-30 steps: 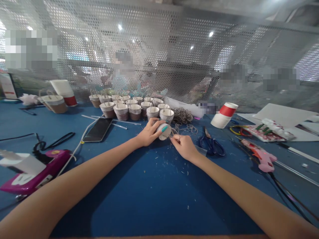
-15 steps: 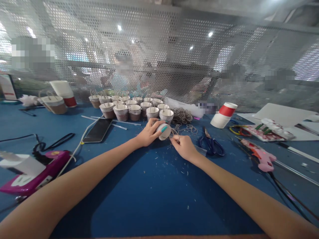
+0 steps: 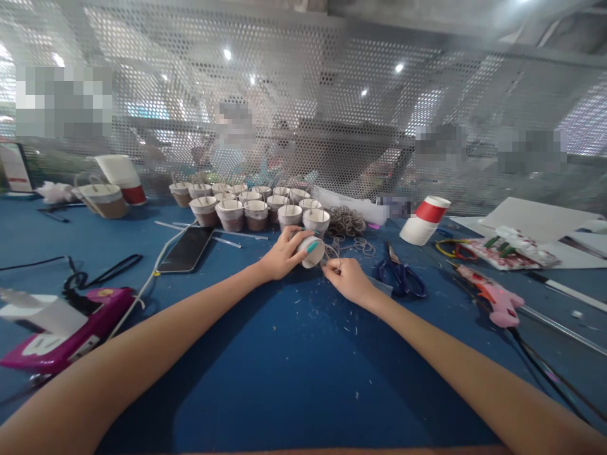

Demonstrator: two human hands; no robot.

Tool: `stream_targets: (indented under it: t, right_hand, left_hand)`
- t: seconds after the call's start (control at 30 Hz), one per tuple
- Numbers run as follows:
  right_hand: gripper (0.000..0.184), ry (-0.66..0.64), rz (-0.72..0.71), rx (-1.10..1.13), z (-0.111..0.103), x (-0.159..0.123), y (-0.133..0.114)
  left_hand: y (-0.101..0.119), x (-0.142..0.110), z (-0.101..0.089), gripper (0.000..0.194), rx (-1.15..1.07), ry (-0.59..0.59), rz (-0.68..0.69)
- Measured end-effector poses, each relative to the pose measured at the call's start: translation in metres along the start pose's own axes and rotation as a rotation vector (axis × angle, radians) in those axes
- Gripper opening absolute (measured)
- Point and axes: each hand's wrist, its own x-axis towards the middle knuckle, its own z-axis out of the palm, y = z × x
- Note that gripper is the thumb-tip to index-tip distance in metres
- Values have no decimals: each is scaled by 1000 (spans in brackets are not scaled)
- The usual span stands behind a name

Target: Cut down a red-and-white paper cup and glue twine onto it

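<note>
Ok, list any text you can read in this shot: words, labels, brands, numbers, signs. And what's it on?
None readable.
Panel at far left: faint reddish marks, too blurred to read.
Magenta power strip: yellow-and-red mark on top, too small to read.
Held cup: no lettering visible.
Phone: dark screen, no text visible.

Free tabletop (image 3: 284, 379) nearside, cups (image 3: 256, 219) beyond

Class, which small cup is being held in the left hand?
The tipped cup in the left hand, in front of the clustered cups; its round end faces the camera, while those stand upright.
</note>
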Motion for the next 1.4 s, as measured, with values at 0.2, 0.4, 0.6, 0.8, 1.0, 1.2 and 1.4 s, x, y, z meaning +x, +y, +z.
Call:
stream_targets:
  t: [0.2, 0.4, 0.6, 0.8, 1.0, 1.2, 1.4]
  right_hand:
    - [35, -21, 19, 16, 0, 3, 1]
    - [32, -51, 61, 23, -1, 5, 3]
    - [33, -65, 82, -21, -1, 6, 1]
    - [31, -68, 104, -53, 0, 6, 0]
    - [29, -62, 121, -91, 1, 4, -1]
    - [33, -61, 105, -106, 0, 0, -4]
    - [37, -43, 102, -52, -3, -5, -10]
  left_hand:
    - [1, 0, -1, 45, -12, 6, 2]
    - [3, 1, -3, 45, -12, -6, 0]
    - [2, 1, -2, 45, -20, -9, -2]
    - [1, 0, -1, 46, -30, 5, 9]
    - [1, 0, -2, 48, -24, -9, 8]
    - [2, -1, -4, 49, -51, -12, 15]
    - [5, -2, -5, 51, -90, -9, -10]
